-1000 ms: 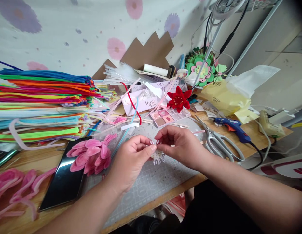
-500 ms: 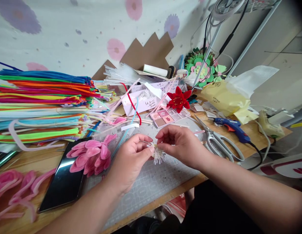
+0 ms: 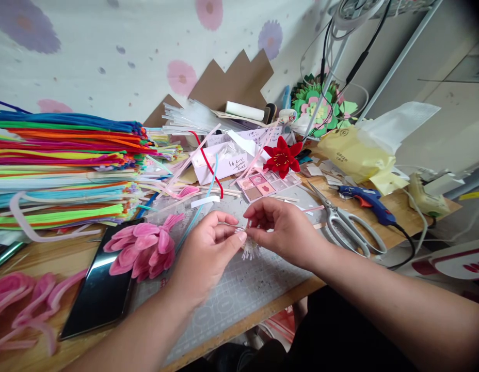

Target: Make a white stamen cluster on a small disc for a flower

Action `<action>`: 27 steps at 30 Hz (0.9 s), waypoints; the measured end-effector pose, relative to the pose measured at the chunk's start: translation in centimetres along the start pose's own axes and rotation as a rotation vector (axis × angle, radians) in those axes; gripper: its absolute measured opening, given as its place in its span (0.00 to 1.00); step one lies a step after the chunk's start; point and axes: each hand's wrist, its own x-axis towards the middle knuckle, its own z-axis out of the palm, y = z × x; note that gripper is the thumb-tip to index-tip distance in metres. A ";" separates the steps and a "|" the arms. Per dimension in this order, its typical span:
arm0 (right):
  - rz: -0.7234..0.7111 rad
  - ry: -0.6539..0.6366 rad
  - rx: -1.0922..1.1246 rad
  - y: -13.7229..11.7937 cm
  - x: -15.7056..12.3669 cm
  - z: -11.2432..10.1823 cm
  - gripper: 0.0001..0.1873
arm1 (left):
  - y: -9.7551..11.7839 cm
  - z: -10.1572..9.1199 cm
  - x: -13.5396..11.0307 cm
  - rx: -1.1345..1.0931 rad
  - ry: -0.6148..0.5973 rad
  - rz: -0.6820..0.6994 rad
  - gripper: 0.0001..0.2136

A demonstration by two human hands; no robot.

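- Mat point(image 3: 224, 305) shows along near edge of bench point(image 3: 49, 253); scissors point(image 3: 332, 211) right.
- Left hand point(image 3: 212, 245) pinches tuft point(image 3: 250, 251); right hand point(image 3: 280, 227) at it, hold unclear.
- Tuft pale, thin-stranded, splayed nearward.

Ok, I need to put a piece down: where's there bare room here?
Mostly bare: the mat between the left hand, right hand and front desk edge; also the wood between phone, pink strips and coloured bundle. Beyond the hands it's crowded: papers, red strip, red flower.

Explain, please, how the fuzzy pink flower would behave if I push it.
The fuzzy pink flower is probably light, its petals appearing to be plush strips. Those soft-looking petals may bend. Its lumpy outline suggests it would hardly roll smoothly.
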 end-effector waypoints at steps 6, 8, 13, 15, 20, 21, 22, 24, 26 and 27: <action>0.036 0.007 0.030 -0.2 0.1 0.3 0.11 | -0.2 0.1 0.0 0.012 0.029 -0.007 0.06; 0.052 0.007 0.064 -0.1 0.2 0.3 0.10 | -0.2 0.2 0.0 -0.020 0.033 -0.014 0.06; 0.056 -0.014 0.155 0.4 0.6 0.2 0.10 | -0.2 0.2 0.1 -0.118 0.009 -0.041 0.06; 0.057 -0.045 0.234 0.4 0.6 0.0 0.12 | -0.2 0.1 0.2 -0.109 -0.009 -0.050 0.07; 0.187 -0.064 0.499 0.0 0.5 -1.0 0.11 | -0.4 0.0 0.3 -0.100 -0.002 -0.052 0.08; 0.211 -0.074 0.527 0.0 0.4 -1.2 0.11 | -0.4 0.0 0.3 -0.104 0.001 -0.051 0.08; 0.223 -0.089 0.534 -0.1 0.4 -1.3 0.11 | -0.4 0.0 0.2 -0.106 0.001 -0.049 0.08; 0.211 -0.123 0.494 0.0 0.3 -1.5 0.11 | -0.4 0.0 0.2 -0.106 -0.001 -0.044 0.08; 0.173 -0.141 0.431 0.1 0.3 -1.5 0.12 | -0.2 0.0 0.2 -0.102 -0.003 -0.041 0.08; 0.154 -0.145 0.405 0.2 0.3 -1.4 0.12 | -0.2 0.0 0.2 -0.099 -0.008 -0.040 0.08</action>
